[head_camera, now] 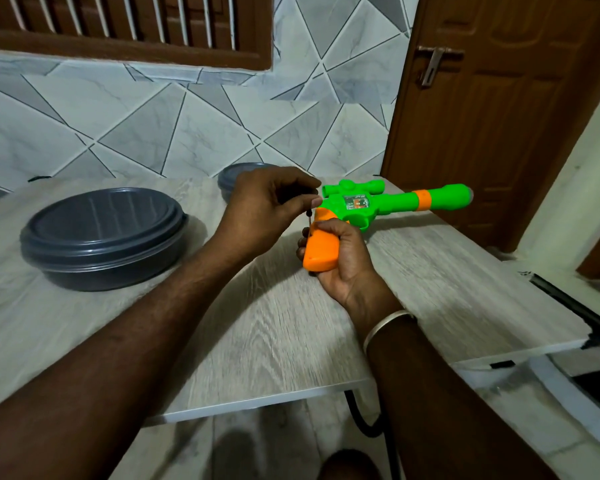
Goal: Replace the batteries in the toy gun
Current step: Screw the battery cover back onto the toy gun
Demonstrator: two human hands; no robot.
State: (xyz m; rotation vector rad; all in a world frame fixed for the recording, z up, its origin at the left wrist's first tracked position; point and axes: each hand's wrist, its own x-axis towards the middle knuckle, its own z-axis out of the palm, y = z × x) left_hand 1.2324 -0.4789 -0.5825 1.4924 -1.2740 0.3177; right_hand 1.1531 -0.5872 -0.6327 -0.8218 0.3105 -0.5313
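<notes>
I am looking down through the head camera at a pale wood-grain counter (274,323) set against a grey tiled wall (153,133), with a brown door (499,116) at the right. A large grey lidded bowl (103,237) sits on the left of the counter, and a smaller one (236,174) shows partly behind the left grip.

The gun (378,202), green with an orange band, lies over the far middle of the counter with its barrel pointing right. I cannot tell whether the barrel touches the surface. The right grip (343,258), with a silver bangle (385,323) at the wrist, is wrapped around the gun's orange handle (323,247) and steadies it. The left grip (267,202) hangs just above, fingers pinched on a small screwdriver (308,218) whose thin shaft points down and meets the top of the handle.

As I judge it, the job is at an early stage. The handle looks whole, with its cover on, and the tool seems set on a screw there. No batteries, old or new, are in view. Left to do: free the screw, lift the cover, swap the cells, close and fasten it again.
</notes>
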